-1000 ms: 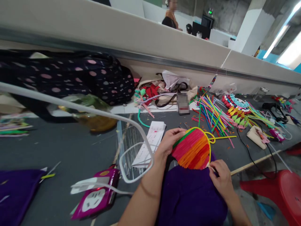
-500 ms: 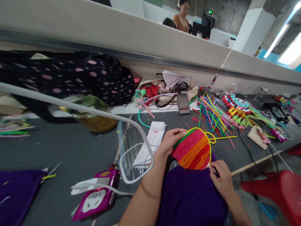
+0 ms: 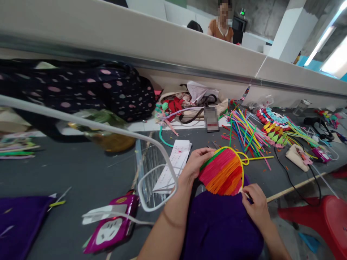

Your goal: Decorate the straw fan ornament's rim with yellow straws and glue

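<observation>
A rounded craft piece (image 3: 223, 171) is covered with rows of pipe cleaners in green, pink, orange and red. Along its top and right edge runs a yellow pipe cleaner (image 3: 242, 166), with a loop and a straight tail sticking out to the right. My left hand (image 3: 199, 160) pinches the upper left edge, thumb and fingers closed. At the lower right edge my right hand (image 3: 254, 204) is closed on a pale end of the piece, its fingertips pressed together. Purple cloth (image 3: 222, 227) lies beneath, below the piece.
Loose coloured pipe cleaners (image 3: 248, 131) lie beyond my hands, near a beaded round decoration (image 3: 272, 121). A white bent rod (image 3: 119, 128) crosses the left side above a purple tissue pack (image 3: 114, 225). Folded paper (image 3: 173, 166) lies left of the piece; a red stool (image 3: 329, 220) stands right.
My hands and the craft piece stay almost where they were. In the background, the person in the orange top has shifted to the right.
</observation>
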Demonstrator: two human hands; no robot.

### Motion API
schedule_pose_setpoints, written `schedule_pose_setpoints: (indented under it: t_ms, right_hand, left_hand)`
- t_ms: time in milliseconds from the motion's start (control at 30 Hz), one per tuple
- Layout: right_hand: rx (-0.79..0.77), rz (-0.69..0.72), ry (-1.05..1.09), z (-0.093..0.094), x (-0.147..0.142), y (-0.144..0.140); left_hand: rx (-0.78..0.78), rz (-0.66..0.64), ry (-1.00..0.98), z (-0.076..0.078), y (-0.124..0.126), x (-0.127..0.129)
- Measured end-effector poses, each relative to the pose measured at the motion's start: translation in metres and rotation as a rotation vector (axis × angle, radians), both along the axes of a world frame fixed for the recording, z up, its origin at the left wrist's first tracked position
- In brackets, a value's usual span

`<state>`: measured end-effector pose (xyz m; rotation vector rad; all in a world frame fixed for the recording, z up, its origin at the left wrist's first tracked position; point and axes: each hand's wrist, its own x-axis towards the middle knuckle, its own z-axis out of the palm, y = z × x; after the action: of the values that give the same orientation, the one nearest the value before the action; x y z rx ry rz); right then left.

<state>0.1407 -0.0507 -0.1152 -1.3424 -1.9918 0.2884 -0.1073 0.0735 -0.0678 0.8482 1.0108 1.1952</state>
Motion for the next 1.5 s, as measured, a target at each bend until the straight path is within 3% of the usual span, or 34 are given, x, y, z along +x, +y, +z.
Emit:
schedule_pose_setpoints:
  t_ms: [633, 967, 1067, 1300, 1500]
  right_hand:
    - [0.041, -0.11, 0.101, 0.019, 0.006, -0.001]
    - [0.154, -0.07, 0.323, 0.084, -0.012, 0.065]
    - [0.111, -0.035, 0.342, 0.098, -0.011, 0.085]
    - [-0.043, 0.031, 0.313, 0.101, -0.004, 0.109]
    - [-0.038, 0.139, 0.281, 0.102, -0.026, 0.131]
  left_hand:
    - [-0.012, -0.01, -0.034, 0.002, 0.0, 0.0]
    - [0.006, 0.001, -0.021, 0.003, -0.002, -0.001]
    - [0.004, -0.015, -0.024, 0.003, -0.002, -0.002]
    - [0.005, -0.015, -0.009, 0.005, -0.002, -0.002]
    - [0.005, -0.037, -0.046, 0.007, -0.003, -0.001]
